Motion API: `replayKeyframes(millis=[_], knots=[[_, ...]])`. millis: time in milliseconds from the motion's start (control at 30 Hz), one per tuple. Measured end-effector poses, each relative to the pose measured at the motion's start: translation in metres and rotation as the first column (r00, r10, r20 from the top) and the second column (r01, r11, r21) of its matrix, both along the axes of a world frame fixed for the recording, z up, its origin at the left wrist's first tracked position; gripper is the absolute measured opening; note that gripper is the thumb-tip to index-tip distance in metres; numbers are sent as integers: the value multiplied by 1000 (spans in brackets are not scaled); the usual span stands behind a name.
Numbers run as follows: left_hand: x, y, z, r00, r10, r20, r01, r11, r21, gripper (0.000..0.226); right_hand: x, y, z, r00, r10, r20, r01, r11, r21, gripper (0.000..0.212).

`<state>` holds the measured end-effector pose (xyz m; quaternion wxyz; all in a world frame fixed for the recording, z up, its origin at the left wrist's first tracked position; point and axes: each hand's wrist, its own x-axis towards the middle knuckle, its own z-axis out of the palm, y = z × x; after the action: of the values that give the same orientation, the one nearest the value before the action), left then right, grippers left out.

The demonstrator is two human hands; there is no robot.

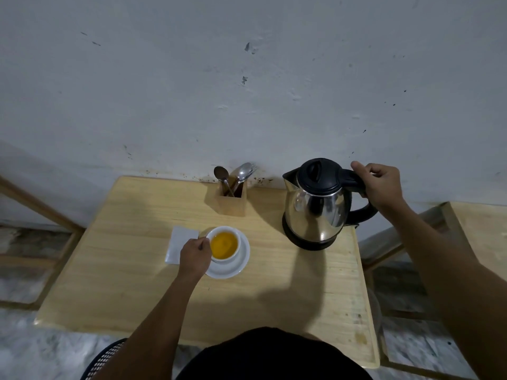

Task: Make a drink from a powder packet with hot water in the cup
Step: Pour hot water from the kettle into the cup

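Note:
A white cup holding orange-yellow liquid stands on a white saucer near the middle of the wooden table. My left hand is closed at the cup's left side; a thin dark object shows between its fingers, and I cannot tell whether it grips the cup's handle or a spoon. A steel kettle with a black lid stands upright on its base at the right. My right hand is wrapped around the kettle's black handle. A white packet or napkin lies flat just left of the cup.
A wooden holder with spoons and a fork stands at the table's back edge against the wall. Wooden frames flank the table on both sides. A dark woven seat edge shows at the bottom left.

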<state>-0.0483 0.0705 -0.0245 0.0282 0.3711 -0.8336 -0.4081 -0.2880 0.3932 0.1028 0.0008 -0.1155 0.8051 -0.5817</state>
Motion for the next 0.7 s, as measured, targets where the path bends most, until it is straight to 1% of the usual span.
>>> replayKeyframes(millis=[133,367,700], knots=[[-1,1,-1,999,30,25,-30,1000,-3,41,-8,1,-6,1000,23,-10,-23,1000,-15,47],[-3,2,-2,998,45,47,-44,999,-20,40,-21,7,-17,998,58,-6,-58,998,-14,50],[-4,3,2,997,49,53,-47,999,-27,43,-31,17,-25,993,106,-45,-105,994,17,54]])
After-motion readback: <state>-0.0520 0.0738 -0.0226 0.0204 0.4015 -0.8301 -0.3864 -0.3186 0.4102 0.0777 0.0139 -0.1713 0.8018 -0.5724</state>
